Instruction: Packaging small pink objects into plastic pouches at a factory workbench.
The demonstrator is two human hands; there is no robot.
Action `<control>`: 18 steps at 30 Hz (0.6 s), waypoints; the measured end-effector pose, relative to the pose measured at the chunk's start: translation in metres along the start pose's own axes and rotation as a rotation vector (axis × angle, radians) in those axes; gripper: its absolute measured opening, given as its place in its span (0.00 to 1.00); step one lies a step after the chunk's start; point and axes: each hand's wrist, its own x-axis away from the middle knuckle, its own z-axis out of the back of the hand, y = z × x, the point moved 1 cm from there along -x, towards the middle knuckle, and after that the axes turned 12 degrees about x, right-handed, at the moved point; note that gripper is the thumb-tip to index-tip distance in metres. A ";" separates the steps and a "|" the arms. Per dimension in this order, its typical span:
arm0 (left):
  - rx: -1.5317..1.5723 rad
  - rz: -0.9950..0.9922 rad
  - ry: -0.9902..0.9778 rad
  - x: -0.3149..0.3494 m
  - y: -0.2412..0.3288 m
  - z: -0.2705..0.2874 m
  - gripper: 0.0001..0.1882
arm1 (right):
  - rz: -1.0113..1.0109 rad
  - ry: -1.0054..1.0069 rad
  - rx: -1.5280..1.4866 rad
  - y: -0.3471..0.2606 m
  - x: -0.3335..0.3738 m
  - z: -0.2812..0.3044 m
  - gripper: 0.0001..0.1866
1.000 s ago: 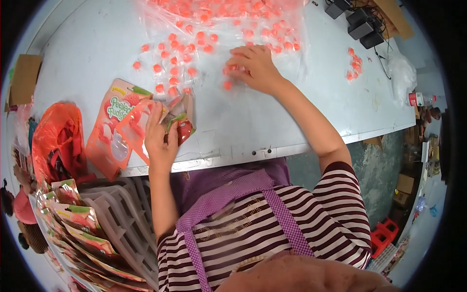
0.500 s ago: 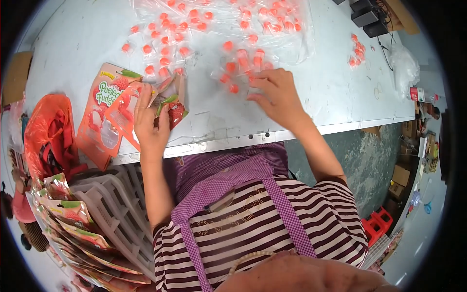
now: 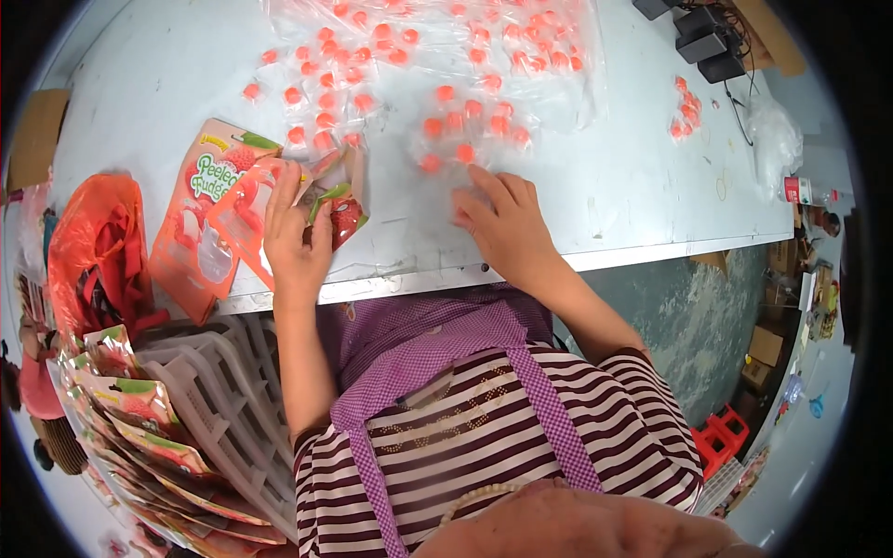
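Observation:
My left hand (image 3: 296, 244) is closed on an orange-red candy pouch (image 3: 348, 216), pinching its front edge between thumb and fingers; the mouth of the pouch gapes toward the right. Beneath and beside it lie more flat pouches (image 3: 206, 191) with fruit pictures. My right hand (image 3: 510, 228) hovers low over the table, just in front of a loose group of red candies in clear wrappers (image 3: 455, 121). Its fingers are curled together, slightly blurred, with a pale, filmy patch at their tips that I cannot make out.
More wrapped candies (image 3: 327, 79) are spread at the back, some on a clear plastic sheet (image 3: 586, 93). A small candy pile (image 3: 686, 110) sits far right, near black devices (image 3: 709, 42). At lower left, filled pouches (image 3: 139, 409) lean against a white plastic basket (image 3: 219, 391), beside a red bag (image 3: 98, 251).
My right hand has drawn back toward me and slightly left, away from the candy group. The candies there lie more spread out. My left hand stays on the pouch.

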 end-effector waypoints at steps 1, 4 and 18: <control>0.004 -0.009 0.000 0.000 -0.001 0.000 0.07 | 0.008 -0.002 -0.046 -0.001 0.002 0.001 0.15; 0.007 -0.006 0.009 0.001 -0.001 0.001 0.08 | 0.017 -0.021 -0.098 -0.006 0.005 0.003 0.16; -0.004 0.003 0.014 0.000 -0.001 0.000 0.08 | -0.208 -0.006 -0.433 0.033 -0.021 0.013 0.20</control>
